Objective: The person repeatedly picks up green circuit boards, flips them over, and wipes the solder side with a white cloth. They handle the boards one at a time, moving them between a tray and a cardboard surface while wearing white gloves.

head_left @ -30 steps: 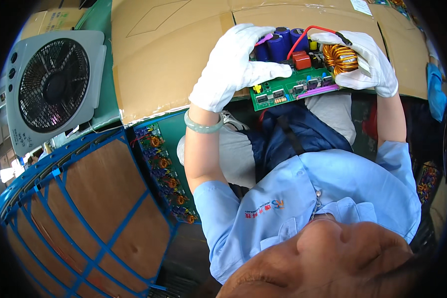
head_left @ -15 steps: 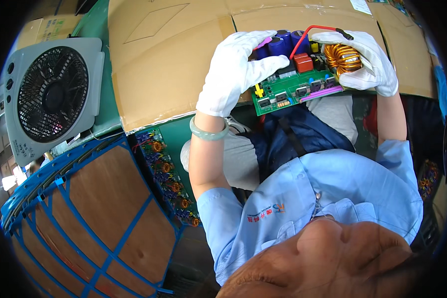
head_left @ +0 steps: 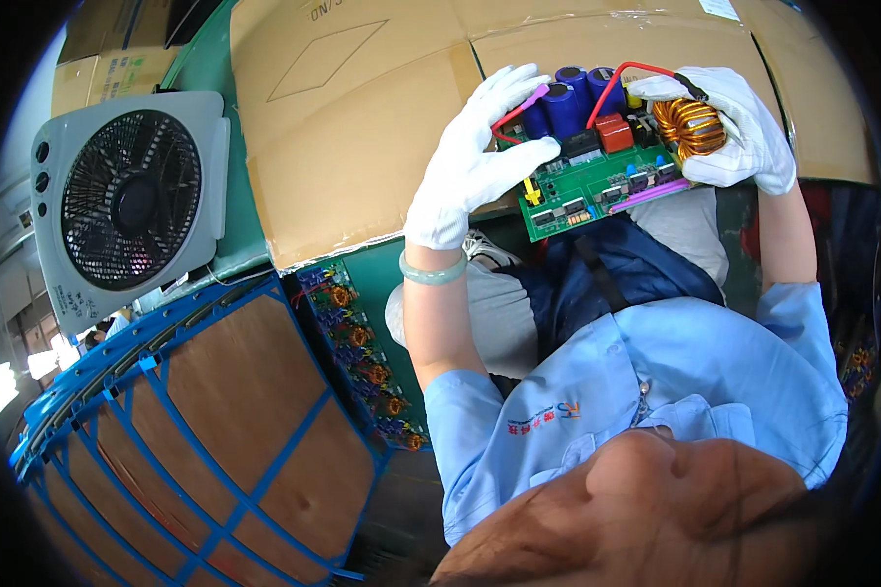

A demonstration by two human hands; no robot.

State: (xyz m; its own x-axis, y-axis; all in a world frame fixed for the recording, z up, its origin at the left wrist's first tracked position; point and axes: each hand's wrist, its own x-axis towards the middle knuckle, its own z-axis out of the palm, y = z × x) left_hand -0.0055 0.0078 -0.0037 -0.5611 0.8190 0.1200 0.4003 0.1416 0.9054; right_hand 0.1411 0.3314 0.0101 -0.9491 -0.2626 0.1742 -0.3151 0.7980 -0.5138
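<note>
In a white glove, my left hand (head_left: 465, 161) cups the left end of a green circuit board (head_left: 589, 183). Its thumb lies along the board while the fingers reach to the far side, beside a red wire with a pink sleeved end (head_left: 533, 96). My right hand (head_left: 754, 132), also gloved, grips the right end, wrapped round a copper-wound ring coil (head_left: 690, 127). Between the hands stand blue cylindrical capacitors (head_left: 564, 110) and a red block component (head_left: 614, 132). Another red wire (head_left: 636, 67) arches over to a black tip by my right hand. The board is tilted towards me.
Flattened cardboard (head_left: 362, 137) covers the bench beyond the board. A grey box fan (head_left: 132, 201) stands at the left. Below it is a brown panel with blue strips (head_left: 196, 421). Several more boards with coils (head_left: 362, 352) sit beside my left arm.
The whole view has shifted, so everything appears a little further right and lower. My left fingers have spread away from the capacitors, showing more of the pink-ended wire. The right hand keeps its grip.
</note>
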